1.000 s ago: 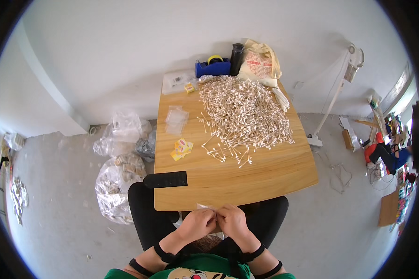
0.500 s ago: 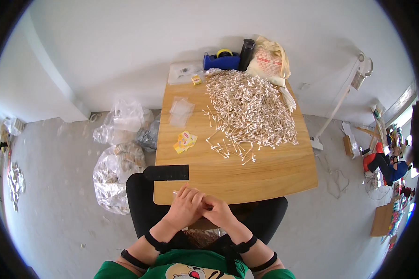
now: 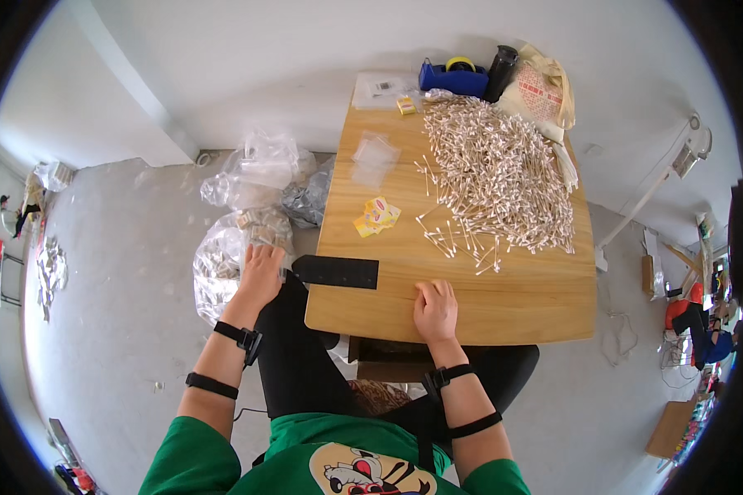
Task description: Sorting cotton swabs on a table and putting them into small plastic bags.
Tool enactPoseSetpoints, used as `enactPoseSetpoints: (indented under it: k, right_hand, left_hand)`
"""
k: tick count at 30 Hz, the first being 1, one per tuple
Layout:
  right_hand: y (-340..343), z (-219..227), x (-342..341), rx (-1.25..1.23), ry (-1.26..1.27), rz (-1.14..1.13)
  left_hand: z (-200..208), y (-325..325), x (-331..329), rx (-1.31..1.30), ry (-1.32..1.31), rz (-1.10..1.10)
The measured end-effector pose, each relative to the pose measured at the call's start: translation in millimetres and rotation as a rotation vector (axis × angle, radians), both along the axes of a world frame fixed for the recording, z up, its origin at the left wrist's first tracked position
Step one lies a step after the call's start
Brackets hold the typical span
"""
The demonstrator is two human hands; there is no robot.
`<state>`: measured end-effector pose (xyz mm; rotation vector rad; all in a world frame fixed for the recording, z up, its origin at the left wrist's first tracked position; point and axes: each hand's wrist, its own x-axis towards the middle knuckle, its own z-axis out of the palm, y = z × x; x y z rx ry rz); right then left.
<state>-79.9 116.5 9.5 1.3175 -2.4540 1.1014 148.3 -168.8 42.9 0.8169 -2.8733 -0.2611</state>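
My left hand (image 3: 262,274) reaches past the table's left side over a clear plastic bag (image 3: 215,268) of small packs on the floor. Its fingers stretch forward, with nothing plainly held; their undersides are hidden. My right hand (image 3: 436,309) rests at the table's front edge, fingers curled in and nothing visible inside. Between the hands, a black flat strip (image 3: 338,271) juts over the table's left edge. Beyond it lie yellow-and-white printed cards (image 3: 377,217) and flat clear sachets (image 3: 375,159). A large heap of cotton swabs (image 3: 504,177) covers the right half, with several loose ones at its near side.
At the wooden table's (image 3: 470,318) back stand a blue tape dispenser (image 3: 454,80), a black bottle (image 3: 501,73) and a cream cloth bag (image 3: 539,91). A small yellow box (image 3: 406,106) sits nearby. More plastic bags (image 3: 260,169) lie left. A white stand (image 3: 648,186) rises at right.
My hands have parted. The left moved out left over the plastic bag; the right moved to the table's front edge. The whole view has shifted, with the table now farther right.
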Motion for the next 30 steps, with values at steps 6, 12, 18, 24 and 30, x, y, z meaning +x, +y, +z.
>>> enactPoseSetpoints:
  k: [6,12,18,24,30]
  right_hand:
    - [2,-1,5,0.033,-0.003,-0.012]
    - [5,1,4,0.012,-0.004,-0.016]
    - [3,-3,5,0.012,-0.025,-0.014]
    - [4,-2,5,0.006,-0.007,-0.017]
    - [5,-1,4,-0.034,-0.007,-0.018]
  left_hand:
    - [-32,-11,-16,0.107,-0.062,-0.108]
    - [-4,13,-38,0.017,-0.028,-0.234]
    - [5,30,-56,-0.087,-0.089,-0.286]
    - [8,53,-75,0.028,-0.153,-0.277]
    - [6,38,-62,0.254,-0.099,-0.315]
